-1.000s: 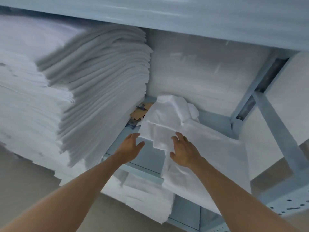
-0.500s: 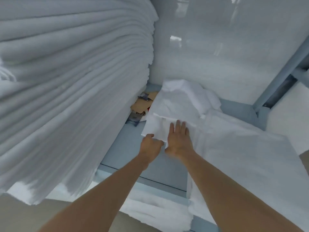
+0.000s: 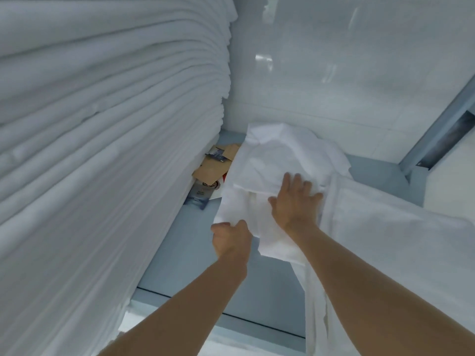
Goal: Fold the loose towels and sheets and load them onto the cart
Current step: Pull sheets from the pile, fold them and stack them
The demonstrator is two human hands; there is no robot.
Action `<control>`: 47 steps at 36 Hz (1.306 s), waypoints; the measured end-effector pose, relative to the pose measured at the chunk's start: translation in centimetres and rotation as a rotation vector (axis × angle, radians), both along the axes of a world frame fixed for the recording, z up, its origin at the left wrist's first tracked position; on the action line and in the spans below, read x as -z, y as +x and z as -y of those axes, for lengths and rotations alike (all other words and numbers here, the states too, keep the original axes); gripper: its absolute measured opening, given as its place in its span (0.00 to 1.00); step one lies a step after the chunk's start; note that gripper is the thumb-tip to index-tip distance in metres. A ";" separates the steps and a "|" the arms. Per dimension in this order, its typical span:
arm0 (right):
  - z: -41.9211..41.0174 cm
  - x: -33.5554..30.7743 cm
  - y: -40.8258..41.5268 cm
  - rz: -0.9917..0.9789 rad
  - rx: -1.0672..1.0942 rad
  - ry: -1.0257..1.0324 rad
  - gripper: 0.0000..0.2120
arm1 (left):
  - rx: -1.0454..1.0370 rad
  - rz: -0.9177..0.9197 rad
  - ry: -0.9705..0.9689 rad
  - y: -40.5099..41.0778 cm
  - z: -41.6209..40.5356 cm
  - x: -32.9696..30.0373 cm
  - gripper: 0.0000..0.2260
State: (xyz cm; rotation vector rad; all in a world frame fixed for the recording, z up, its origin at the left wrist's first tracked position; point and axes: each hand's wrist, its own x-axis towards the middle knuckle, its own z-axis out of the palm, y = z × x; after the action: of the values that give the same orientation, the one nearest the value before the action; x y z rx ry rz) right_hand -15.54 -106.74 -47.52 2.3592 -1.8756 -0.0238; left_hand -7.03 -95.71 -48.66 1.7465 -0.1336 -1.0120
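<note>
Two hands on one loose rumpled white cloth (image 3: 272, 160): right hand (image 3: 295, 201) flat, fingers spread, pressing it; left hand (image 3: 231, 237) clenched on its near edge. Cloth on pale blue metal shelf (image 3: 180, 255), tall folded white linen stack (image 3: 102, 124) left, brown cardboard scraps (image 3: 213, 165) between.

Left hand (image 3: 231, 238) gripping loose white sheet's (image 3: 272, 160) near corner, right hand (image 3: 295, 201) flat atop, beside tall folded stack (image 3: 102, 124).

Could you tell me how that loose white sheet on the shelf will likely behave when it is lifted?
The loose sheet is probably floppy: it lies crumpled and part hangs over the shelf edge. It looks thin, so likely light. The left hand grips its corner while the right hand presses flat.
</note>
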 end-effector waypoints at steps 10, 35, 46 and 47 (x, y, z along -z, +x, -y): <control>3.5 -2.4 -1.5 0.299 0.129 -0.185 0.08 | 0.038 -0.250 -0.040 -1.0 0.5 -0.3 0.13; -4.6 -26.1 -3.5 2.179 0.202 0.523 0.07 | 0.112 -0.497 -0.266 -3.2 -2.3 -8.4 0.04; -9.2 -28.7 -9.5 2.322 0.309 0.574 0.14 | 0.141 -0.584 -0.411 -4.5 -7.5 -12.6 0.20; -9.9 -29.0 -9.8 2.330 0.286 0.592 0.13 | 0.135 -0.593 -0.422 -4.6 -8.0 -13.1 0.22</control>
State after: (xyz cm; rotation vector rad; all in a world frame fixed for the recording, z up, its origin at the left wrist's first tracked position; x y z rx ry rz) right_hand -25.38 -96.89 -18.51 1.5534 -2.4520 3.7462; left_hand -11.59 -87.66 -35.60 1.0203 -0.0782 -1.4424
